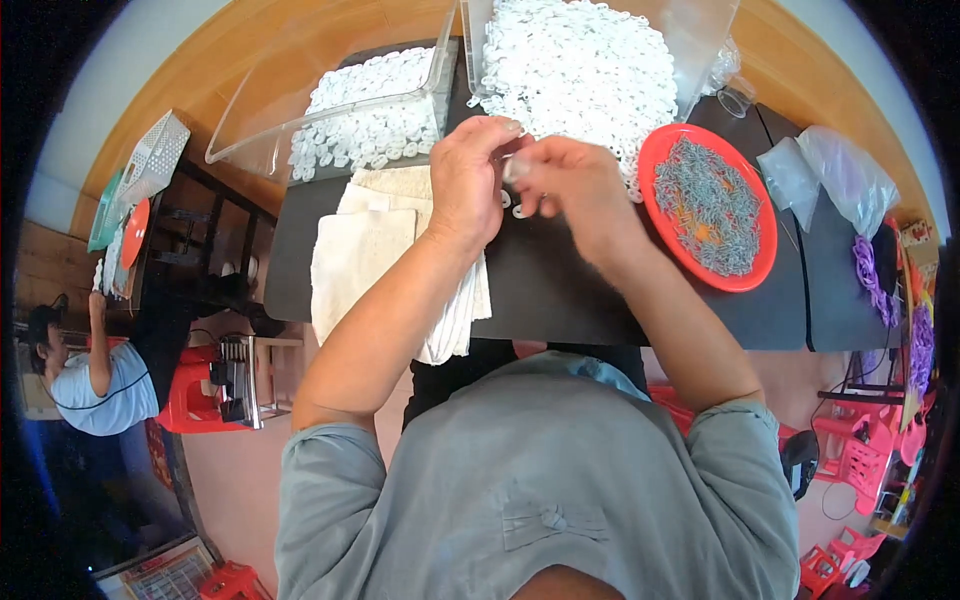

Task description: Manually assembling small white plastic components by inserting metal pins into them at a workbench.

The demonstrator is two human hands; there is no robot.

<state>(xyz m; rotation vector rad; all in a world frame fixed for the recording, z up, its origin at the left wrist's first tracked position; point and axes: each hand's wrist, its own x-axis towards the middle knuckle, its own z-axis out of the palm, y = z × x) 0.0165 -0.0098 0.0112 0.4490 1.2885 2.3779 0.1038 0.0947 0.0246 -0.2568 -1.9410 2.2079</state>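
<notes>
My left hand (467, 178) and my right hand (580, 187) are close together above the table, just in front of a bin of small white plastic pieces (575, 75). Between the thumb and fingers of my right hand is a small white piece (514, 169), partly covered. The fingers of my left hand are curled and closed; what they hold, if anything, is hidden. A few loose white pieces (505, 199) lie on the table under my hands. To the right, a red oval tray (765, 262) holds a heap of thin grey metal nails (708, 205).
Folded cream cloths (362, 255) lie left of my hands on the dark table (560, 290). A clear bin (275, 125) with more white pieces tilts behind them. Plastic bags (848, 172) and purple cord (874, 280) are at right. Another person (105, 385) sits far left.
</notes>
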